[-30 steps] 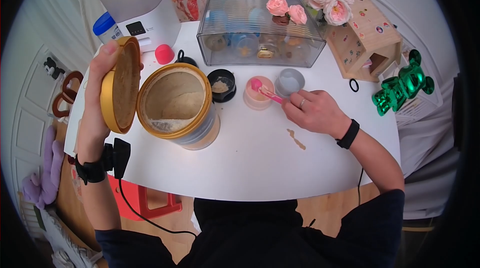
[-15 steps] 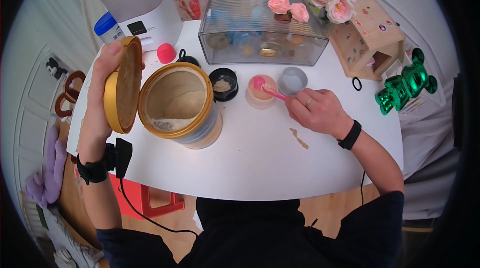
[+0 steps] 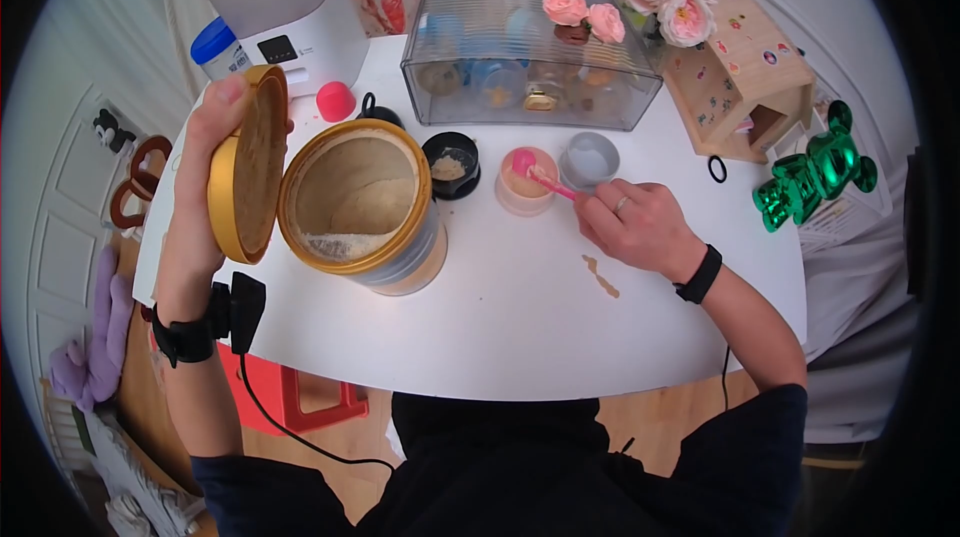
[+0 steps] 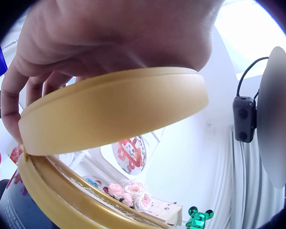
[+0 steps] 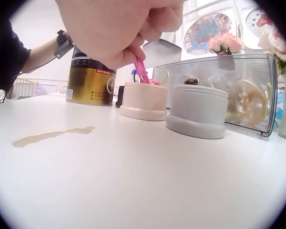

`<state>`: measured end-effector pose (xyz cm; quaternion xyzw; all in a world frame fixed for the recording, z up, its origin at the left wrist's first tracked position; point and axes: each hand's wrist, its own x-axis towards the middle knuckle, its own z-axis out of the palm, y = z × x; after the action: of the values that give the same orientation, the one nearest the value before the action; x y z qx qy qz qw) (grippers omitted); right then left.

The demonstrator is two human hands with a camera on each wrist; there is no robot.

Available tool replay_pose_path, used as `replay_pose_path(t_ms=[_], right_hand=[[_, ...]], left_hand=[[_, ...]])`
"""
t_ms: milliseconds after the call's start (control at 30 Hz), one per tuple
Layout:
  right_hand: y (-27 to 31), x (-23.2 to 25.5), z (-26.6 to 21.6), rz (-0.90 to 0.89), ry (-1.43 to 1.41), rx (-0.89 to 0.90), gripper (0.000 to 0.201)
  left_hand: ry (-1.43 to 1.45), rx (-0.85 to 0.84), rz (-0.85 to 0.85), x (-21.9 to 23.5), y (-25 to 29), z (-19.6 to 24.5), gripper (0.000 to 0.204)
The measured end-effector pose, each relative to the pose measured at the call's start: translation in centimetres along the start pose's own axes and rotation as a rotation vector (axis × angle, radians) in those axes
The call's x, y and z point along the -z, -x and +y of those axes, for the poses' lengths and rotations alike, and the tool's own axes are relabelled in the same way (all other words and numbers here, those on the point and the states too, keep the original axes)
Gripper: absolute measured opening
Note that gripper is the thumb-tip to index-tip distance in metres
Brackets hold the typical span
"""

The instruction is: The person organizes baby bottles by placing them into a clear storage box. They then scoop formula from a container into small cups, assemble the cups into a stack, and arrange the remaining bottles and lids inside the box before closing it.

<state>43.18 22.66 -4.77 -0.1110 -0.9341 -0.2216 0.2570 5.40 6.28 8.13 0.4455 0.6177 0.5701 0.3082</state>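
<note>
White tbl [image 3: 500, 337] w/ tub [image 3: 408, 255], wood flr [image 3: 645, 409]

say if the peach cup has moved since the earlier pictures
No: in the head view, the peach cup keeps its place in front of the storage box, with no visible shift.

A pink scoop [image 3: 523, 164] is held at the mouth of a peach cup [image 3: 525, 201]; a gold lid [image 3: 226, 199] is raised beside a powder tin [image 3: 412, 262].
</note>
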Motion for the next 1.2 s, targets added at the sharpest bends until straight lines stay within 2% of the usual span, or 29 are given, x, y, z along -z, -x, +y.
replay_pose_path(t_ms=[100, 200, 300, 400, 500, 600, 667, 767, 867, 967, 1100, 1200], right_hand=[[0.0, -0.1, 0.0, -0.006, -0.007, -0.005, 0.019], [-0.5, 0.5, 0.1, 0.042, -0.179, -0.161, 0.019], [-0.8, 0.7, 0.0, 0.08, -0.472, -0.424, 0.017], [-1.5, 1.8, 0.2, 0.026, -0.616, -0.594, 0.014], [-0.8, 1.3, 0.9, -0.048, -0.856, -0.845, 0.011], [-1.0, 1.3, 1.1, -0.026, -0.997, -0.957, 0.01], [-1.2, 1.8, 1.4, -0.038, -1.056, -0.986, 0.011], [-1.7, 2.7, 1.7, -0.036, -1.123, -1.009, 0.012], [-2.6, 3.8, 1.9, -0.049, -1.153, -1.01, 0.013], [-3.5, 5.1, 1.8, -0.032, -1.141, -0.991, 0.014], [-5.9, 6.7, 2.5, 0.094, -1.114, -0.869, 0.014], [-8.5, 9.1, 1.3, 0.082, -1.112, -0.766, 0.012]], left_hand=[[0.002, 0.015, 0.02, -0.2, 0.4, 0.3, 0.069], [0.012, 0.011, 0.028, -0.3, 0.4, 0.3, 0.071], [0.043, -0.002, 0.025, 0.3, 0.1, -0.2, 0.07], [0.061, -0.011, 0.011, 0.7, 0.0, -0.5, 0.066], [0.077, -0.008, 0.011, 0.6, 0.0, -0.4, 0.067], [0.075, -0.022, -0.006, 0.8, 0.0, -0.7, 0.071], [0.104, -0.01, -0.01, 1.2, -0.2, -1.0, 0.07], [0.082, -0.103, 0.029, 1.1, -0.2, -1.4, 0.07], [-0.021, -0.23, -0.018, 2.1, -0.6, -2.3, 0.068], [0.169, -0.007, -0.134, 2.1, -0.4, -0.2, 0.063], [0.098, -0.214, -0.145, 1.4, 0.1, 0.5, 0.061], [0.011, -0.331, -0.166, -0.6, 0.3, 1.9, 0.066]])
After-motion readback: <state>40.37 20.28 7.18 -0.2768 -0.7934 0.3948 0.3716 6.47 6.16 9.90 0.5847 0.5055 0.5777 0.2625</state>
